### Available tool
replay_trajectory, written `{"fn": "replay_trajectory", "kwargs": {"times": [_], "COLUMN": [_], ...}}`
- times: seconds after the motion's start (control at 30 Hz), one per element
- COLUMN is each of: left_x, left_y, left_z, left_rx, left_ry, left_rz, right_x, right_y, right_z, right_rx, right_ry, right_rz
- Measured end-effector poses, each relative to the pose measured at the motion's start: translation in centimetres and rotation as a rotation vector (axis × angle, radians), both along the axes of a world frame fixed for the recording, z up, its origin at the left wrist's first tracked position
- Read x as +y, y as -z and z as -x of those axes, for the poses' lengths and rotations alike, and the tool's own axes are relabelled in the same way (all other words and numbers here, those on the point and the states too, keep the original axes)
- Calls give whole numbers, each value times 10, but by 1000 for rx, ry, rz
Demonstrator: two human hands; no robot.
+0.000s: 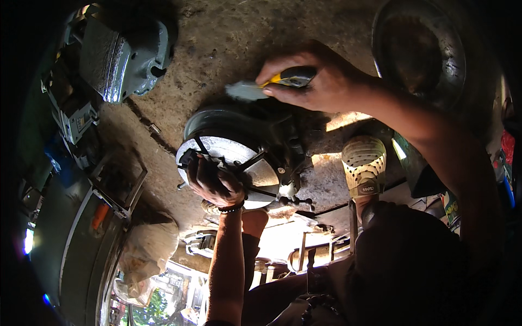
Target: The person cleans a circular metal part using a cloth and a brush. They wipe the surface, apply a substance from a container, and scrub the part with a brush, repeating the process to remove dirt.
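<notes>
My right hand [304,79] is raised above the floor, closed round the yellow and black handle of a putty knife [296,76]. Its broad grey blade points left and is smeared by motion. Below it stands a heavy round slotted metal table [209,145], its bright disc face tilted up on a dark green-grey base [217,118]. My left hand [215,182], with a dark bracelet at the wrist, rests on the disc. Its fingers are bent near the centre, beside a dark patch and a small pale bit. What they hold, if anything, is hidden.
A large grey-green machine casting [117,60] stands at the upper left. A dark round pan [418,54] lies at the upper right. My perforated pale shoe [365,163] is right of the slotted table. Plastic bags [149,250] and a metal frame [122,182] sit at lower left.
</notes>
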State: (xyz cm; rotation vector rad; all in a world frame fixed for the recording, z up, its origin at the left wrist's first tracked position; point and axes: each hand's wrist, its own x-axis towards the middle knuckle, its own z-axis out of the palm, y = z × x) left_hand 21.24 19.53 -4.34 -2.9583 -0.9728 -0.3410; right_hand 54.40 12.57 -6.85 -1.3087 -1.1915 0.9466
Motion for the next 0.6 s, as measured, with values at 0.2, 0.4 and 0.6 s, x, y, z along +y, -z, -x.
{"fn": "replay_trajectory", "kwargs": {"times": [0.2, 0.4, 0.6], "left_x": [-1, 2, 3], "left_y": [4, -4, -1], "left_z": [2, -5, -2], "left_rx": [-39, 54, 50], "left_ry": [-39, 113, 147], "left_rz": [13, -78, -109], "right_x": [6, 7, -6], "right_y": [9, 16, 10], "right_z": [2, -3, 14], "right_rx": [-53, 395, 223], "right_ry": [-49, 128, 193], "right_rz": [77, 209, 512]}}
